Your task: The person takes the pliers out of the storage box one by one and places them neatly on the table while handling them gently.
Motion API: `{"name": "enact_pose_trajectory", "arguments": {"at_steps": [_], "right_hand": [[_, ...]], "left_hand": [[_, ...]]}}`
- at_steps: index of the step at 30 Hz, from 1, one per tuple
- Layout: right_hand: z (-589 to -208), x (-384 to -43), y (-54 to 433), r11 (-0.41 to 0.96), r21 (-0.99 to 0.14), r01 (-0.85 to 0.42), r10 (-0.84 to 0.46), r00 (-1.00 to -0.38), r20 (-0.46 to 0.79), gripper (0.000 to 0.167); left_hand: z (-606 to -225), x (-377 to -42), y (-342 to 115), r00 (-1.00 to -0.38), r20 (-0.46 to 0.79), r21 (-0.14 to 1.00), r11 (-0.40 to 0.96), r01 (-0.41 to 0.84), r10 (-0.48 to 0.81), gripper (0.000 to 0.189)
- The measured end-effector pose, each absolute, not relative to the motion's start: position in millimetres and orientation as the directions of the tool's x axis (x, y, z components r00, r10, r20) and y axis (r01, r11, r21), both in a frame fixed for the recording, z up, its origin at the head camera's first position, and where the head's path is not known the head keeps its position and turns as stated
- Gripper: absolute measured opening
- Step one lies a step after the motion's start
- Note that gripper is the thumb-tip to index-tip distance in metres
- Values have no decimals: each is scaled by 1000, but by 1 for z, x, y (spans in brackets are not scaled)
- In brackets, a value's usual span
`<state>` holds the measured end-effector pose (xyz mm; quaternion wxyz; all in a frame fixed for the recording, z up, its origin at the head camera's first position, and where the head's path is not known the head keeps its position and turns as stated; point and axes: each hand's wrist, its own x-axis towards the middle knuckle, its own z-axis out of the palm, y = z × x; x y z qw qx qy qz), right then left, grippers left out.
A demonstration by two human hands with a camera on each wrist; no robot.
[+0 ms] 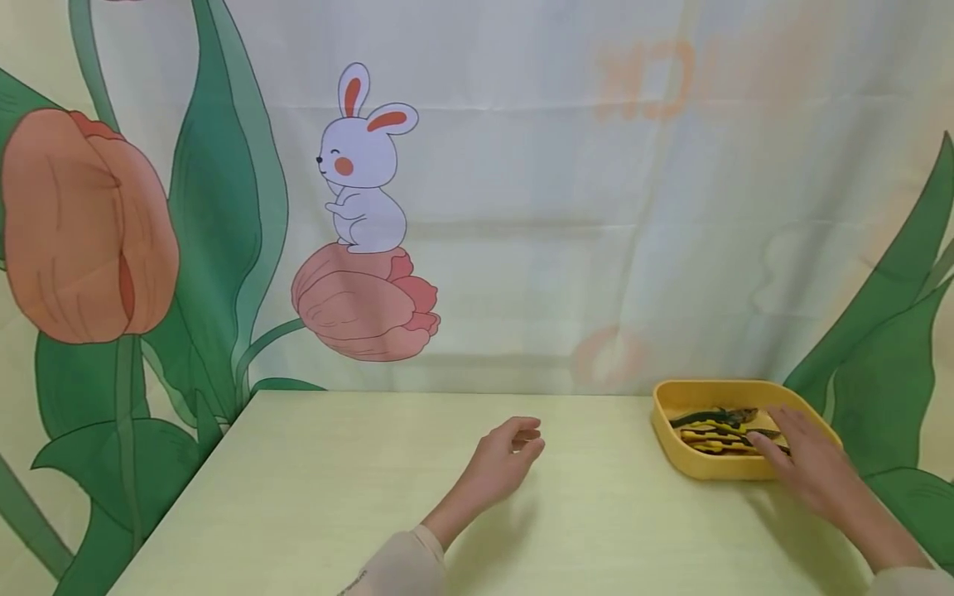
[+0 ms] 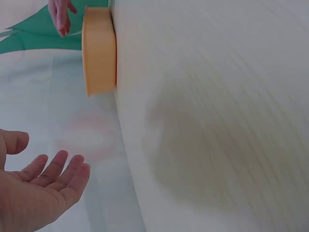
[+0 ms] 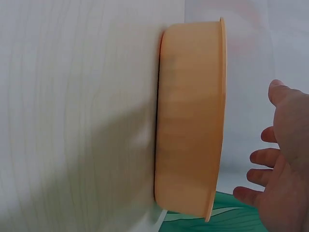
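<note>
Over the middle of the table, my left hand [image 1: 501, 463] hovers with loosely bent fingers and nothing in them; the left wrist view shows its palm [image 2: 34, 195] and fingers spread apart. My right hand [image 1: 808, 463] is above the right side of a yellow tray [image 1: 674, 451], fingers relaxed and holding nothing. In the right wrist view its fingertips stand off from the tray's rim [image 3: 223, 96]. Inside the tray lie several long, thin pieces: a dark green one [image 1: 701, 418] at the back and yellow-and-black striped ones [image 1: 719, 443] in front, partly hidden behind the right thumb.
The tray stands at the back right of the pale wood-grain table [image 1: 313, 497]. Right behind the table hangs a curtain [image 1: 507, 273] printed with tulips, green leaves and a white rabbit [image 1: 368, 174].
</note>
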<state>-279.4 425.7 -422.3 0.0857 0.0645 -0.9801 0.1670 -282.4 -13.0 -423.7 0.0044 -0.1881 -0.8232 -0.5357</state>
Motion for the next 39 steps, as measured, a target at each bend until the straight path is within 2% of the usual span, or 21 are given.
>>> {"name": "enact_pose_trajectory", "arguments": {"at_steps": [15,25,39], "right_hand": [[-436,-280,473,925,-364,-111,3,-954,299,73],[-438,-282,487,936,-350,-43,86,-934,346,63],[-440,-281,499,926,-377,22,140,-947,288,57]], "left_hand": [[-426,-283,66,-927,202,910,290,297,316,31],[-430,-292,106,-965,77,991,85,101,252,22],[-430,-308,153,-985,-66,995,78,-54,162,17]]}}
